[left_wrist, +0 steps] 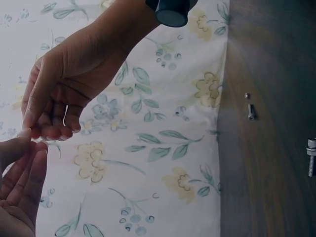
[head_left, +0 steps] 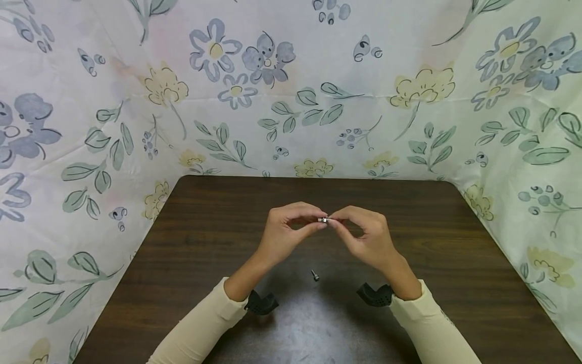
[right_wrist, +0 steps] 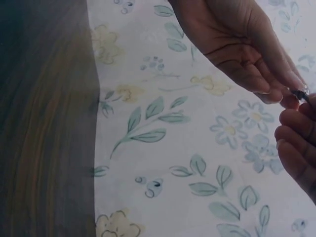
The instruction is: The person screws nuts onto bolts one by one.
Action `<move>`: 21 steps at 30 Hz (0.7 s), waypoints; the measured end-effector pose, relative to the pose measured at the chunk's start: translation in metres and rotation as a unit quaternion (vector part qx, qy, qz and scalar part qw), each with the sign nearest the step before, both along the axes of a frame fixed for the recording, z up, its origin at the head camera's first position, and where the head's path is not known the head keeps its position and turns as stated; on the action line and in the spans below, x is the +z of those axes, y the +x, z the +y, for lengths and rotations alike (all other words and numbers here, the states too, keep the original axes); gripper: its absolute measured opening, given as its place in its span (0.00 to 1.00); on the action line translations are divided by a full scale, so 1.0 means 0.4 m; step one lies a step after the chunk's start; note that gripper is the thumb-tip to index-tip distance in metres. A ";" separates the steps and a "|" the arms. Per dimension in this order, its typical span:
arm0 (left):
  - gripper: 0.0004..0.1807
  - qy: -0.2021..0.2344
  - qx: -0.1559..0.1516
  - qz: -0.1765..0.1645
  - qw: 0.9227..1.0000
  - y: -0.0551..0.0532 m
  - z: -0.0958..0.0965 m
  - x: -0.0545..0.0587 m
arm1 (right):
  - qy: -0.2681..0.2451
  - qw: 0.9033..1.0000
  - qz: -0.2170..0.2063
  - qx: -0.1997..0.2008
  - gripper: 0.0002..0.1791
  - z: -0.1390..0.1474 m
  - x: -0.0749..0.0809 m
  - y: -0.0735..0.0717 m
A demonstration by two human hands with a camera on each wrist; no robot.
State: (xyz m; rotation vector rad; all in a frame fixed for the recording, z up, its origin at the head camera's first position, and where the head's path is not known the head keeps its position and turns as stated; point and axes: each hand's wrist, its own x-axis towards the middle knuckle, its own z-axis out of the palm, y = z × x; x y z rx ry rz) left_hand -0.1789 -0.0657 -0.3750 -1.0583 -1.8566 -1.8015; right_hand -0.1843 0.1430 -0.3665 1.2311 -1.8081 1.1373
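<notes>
Two forearms [head_left: 204,322] angled inward, left hand [head_left: 285,231] and right hand [head_left: 369,234] pinching metal fastener [head_left: 323,220]

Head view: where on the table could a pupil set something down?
The table is bare between the left sleeve and floral cloth, between the right sleeve and cloth, and along the far edge, past the left hand and right hand. The middle is crowded: both hands pinch a metal piece; a bolt lies nearer.
</notes>
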 end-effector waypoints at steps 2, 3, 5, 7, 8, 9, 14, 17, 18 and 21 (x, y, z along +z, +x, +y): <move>0.11 -0.003 0.007 -0.002 1.000 0.001 0.001 0.000 | 0.001 1.000 0.001 0.000 0.11 -0.001 0.000 0.001; 0.11 -0.004 0.010 -0.003 1.000 0.002 0.001 0.001 | 0.002 1.000 0.002 -0.001 0.11 -0.001 0.000 0.001; 0.10 -0.006 0.016 -0.006 1.000 0.005 0.002 0.005 | 0.003 1.000 0.004 -0.004 0.11 -0.001 -0.001 0.001; 0.10 -0.008 0.022 -0.008 1.000 0.013 0.003 0.015 | 0.006 1.000 0.005 -0.004 0.12 -0.001 -0.001 0.000; 0.09 -0.009 0.024 -0.008 1.000 0.018 0.003 0.023 | 0.006 1.000 0.006 -0.004 0.12 -0.001 -0.001 0.000; 0.08 -0.010 0.026 -0.009 1.000 0.023 0.004 0.031 | 0.006 1.000 0.007 -0.004 0.11 -0.001 -0.001 0.000; 0.04 -0.017 0.020 -0.022 0.999 0.042 0.004 0.058 | 0.008 1.000 0.011 0.002 0.09 -0.002 -0.002 0.001; 0.02 -0.021 0.005 -0.046 0.999 0.034 0.003 0.046 | 0.012 1.000 0.013 0.004 0.10 -0.004 -0.003 0.003; 0.03 -0.023 0.002 -0.053 0.998 0.029 0.004 0.039 | 0.013 1.000 0.014 0.005 0.10 -0.005 -0.003 0.004; 0.06 -0.028 -0.003 -0.075 0.997 0.013 0.006 0.016 | 0.013 1.000 0.016 0.004 0.12 -0.008 0.000 0.005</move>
